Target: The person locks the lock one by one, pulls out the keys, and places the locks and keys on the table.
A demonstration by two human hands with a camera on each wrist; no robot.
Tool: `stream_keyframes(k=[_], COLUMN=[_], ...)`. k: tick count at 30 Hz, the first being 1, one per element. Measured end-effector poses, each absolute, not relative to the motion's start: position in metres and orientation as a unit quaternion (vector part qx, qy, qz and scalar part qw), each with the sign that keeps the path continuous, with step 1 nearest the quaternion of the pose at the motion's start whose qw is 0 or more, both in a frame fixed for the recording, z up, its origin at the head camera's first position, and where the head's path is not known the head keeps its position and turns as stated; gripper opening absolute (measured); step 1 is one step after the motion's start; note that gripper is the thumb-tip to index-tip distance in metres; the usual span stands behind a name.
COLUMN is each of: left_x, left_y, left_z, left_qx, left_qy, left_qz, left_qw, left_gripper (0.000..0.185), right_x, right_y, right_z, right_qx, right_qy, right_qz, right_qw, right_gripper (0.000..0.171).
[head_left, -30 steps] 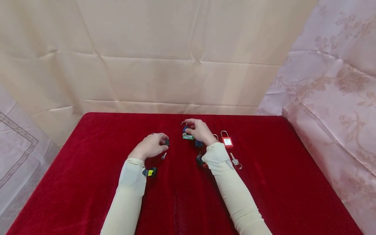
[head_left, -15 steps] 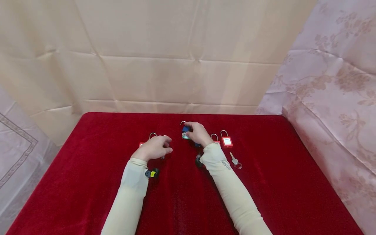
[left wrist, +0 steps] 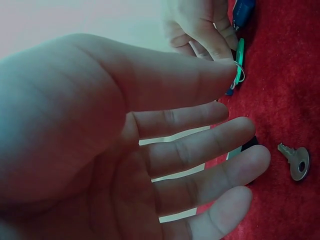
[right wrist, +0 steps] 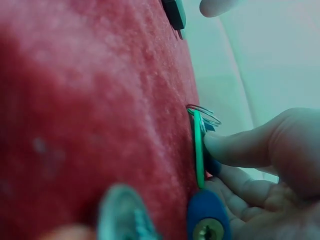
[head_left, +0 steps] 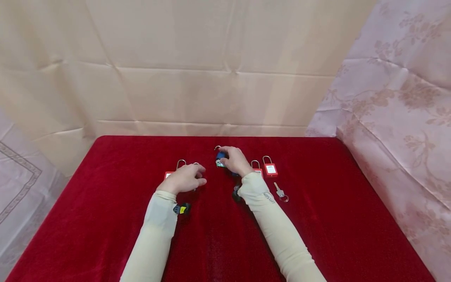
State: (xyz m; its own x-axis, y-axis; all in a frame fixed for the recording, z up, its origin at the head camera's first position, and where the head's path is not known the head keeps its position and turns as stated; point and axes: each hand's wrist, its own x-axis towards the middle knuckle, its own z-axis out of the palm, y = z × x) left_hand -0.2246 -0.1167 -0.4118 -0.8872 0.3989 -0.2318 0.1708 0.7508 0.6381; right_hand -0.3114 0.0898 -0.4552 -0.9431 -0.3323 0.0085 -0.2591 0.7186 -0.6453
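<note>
My left hand (head_left: 192, 177) hovers flat over the red cloth, fingers straight, holding nothing; the left wrist view shows its open palm (left wrist: 150, 150). A small silver key (left wrist: 298, 161) lies just past its fingertips. Two red padlocks (head_left: 168, 174) peek out behind this hand. My right hand (head_left: 230, 158) grips a blue padlock (head_left: 220, 155) that carries a green tag (head_left: 220, 164). In the right wrist view the fingers (right wrist: 250, 147) press the green tag (right wrist: 199, 150) and key ring (right wrist: 205, 112) beside the blue padlock (right wrist: 205, 220).
Two more red padlocks (head_left: 270, 169) lie right of the right hand, with a silver key on a ring (head_left: 280, 193) in front of them. The red cloth covers the table (head_left: 317, 235). Draped fabric walls stand behind and to both sides.
My left hand let go of the small dark piece it pinched and flattened out with straight fingers, uncovering the red padlocks behind it. My right hand stayed on the blue padlock.
</note>
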Motion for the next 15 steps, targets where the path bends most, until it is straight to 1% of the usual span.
stream_keyframes(k=[6, 10, 15], left_x=[-0.2255, -0.2251, -0.225], left_y=[-0.1165, -0.1161, -0.1164], left_z=[-0.4125, -0.4121, -0.4107], left_qx=[0.16, 0.162, 0.161], left_qy=[0.919, 0.918, 0.919], left_qz=[0.314, 0.317, 0.325], left_qw=[0.176, 0.174, 0.156], left_gripper=[0.043, 0.043, 0.042], right_x=[-0.3105, -0.31, -0.3085], right_y=[0.091, 0.0927, 0.0942], right_z=[-0.4541, -0.4529, -0.4485], right_qx=[-0.149, -0.151, -0.148], right_qy=[0.925, 0.923, 0.917], right_qz=[-0.347, -0.35, -0.363], right_qw=[0.05, 0.062, 0.071], right_gripper=[0.042, 0.041, 0.039])
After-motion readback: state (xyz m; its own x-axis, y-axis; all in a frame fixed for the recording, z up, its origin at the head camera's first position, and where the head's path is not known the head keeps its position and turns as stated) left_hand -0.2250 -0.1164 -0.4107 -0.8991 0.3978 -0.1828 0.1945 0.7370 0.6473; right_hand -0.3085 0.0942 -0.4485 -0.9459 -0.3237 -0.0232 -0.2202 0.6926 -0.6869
